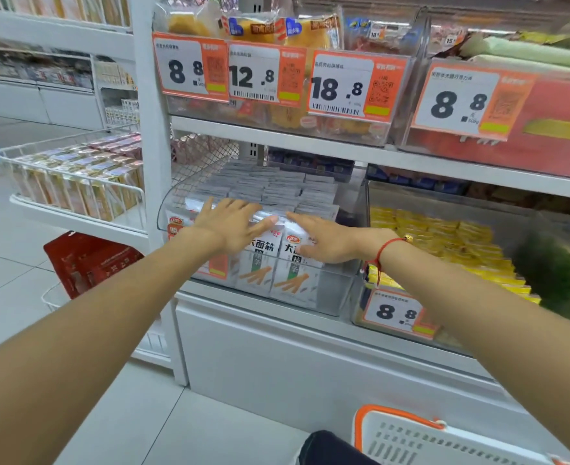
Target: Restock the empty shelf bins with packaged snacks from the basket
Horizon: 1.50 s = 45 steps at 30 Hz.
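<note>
A clear plastic shelf bin (330, 297) on the lower shelf is packed with white-and-silver snack packets (277, 186) standing in rows. My left hand (233, 223) lies flat with spread fingers on the tops of the front packets. My right hand (327, 239), a red string bracelet at its wrist, rests with straight fingers on the front packets beside it. Neither hand holds anything. The white basket with an orange rim (408, 434) sits on the floor at the bottom right; its inside is not visible.
To the right stands another clear bin of yellow packets (444, 236) with an 8.8 price tag (394, 312). The shelf above carries bins with orange price tags (267, 75). A white wire rack of boxed goods (72, 182) and a red basket (89, 260) stand at left.
</note>
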### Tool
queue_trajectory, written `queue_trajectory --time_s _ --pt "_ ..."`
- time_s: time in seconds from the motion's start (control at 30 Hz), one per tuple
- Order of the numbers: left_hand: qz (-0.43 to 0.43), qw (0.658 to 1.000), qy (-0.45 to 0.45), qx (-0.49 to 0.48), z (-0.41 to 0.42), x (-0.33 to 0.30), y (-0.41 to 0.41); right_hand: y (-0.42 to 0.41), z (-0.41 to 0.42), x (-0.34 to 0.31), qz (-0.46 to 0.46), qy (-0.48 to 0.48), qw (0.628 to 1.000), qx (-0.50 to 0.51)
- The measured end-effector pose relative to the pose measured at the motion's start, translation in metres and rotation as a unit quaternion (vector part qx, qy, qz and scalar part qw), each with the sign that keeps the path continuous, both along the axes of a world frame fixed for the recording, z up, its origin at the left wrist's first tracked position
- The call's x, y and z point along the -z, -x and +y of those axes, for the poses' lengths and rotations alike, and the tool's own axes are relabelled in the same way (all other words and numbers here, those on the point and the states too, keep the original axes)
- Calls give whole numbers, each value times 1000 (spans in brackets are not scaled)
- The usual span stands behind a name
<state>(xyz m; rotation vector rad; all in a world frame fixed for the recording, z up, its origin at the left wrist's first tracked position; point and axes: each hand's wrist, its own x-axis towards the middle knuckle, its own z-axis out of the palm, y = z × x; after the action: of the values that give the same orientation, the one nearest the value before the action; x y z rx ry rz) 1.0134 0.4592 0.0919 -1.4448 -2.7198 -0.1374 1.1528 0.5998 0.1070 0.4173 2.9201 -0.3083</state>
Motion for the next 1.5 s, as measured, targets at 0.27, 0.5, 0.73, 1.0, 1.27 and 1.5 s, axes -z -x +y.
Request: queue_trajectory --time_s 0.27,0.5,0.73,1.0,1.27,1.5 --pt "-136 963 -193 129 -49 -22 13 -29 -15 -13 181 -16 983 23" --pt "-58 982 -158 80 -34 -3 -3 -29 -20 6 242 -49 965 85" --pt "-17 990 -79 115 -26 -16 4 -19 -16 -13 219 10 972 79" --pt "5 995 89 38 -40 9 41 5 -26 7 64 -57 996 -7" --pt "25 996 -31 83 -52 -7 39 2 -31 -5 156 4 988 -5" --pt "24 989 -88 113 -58 -13 52 16 -39 -1 285 -41 957 43"
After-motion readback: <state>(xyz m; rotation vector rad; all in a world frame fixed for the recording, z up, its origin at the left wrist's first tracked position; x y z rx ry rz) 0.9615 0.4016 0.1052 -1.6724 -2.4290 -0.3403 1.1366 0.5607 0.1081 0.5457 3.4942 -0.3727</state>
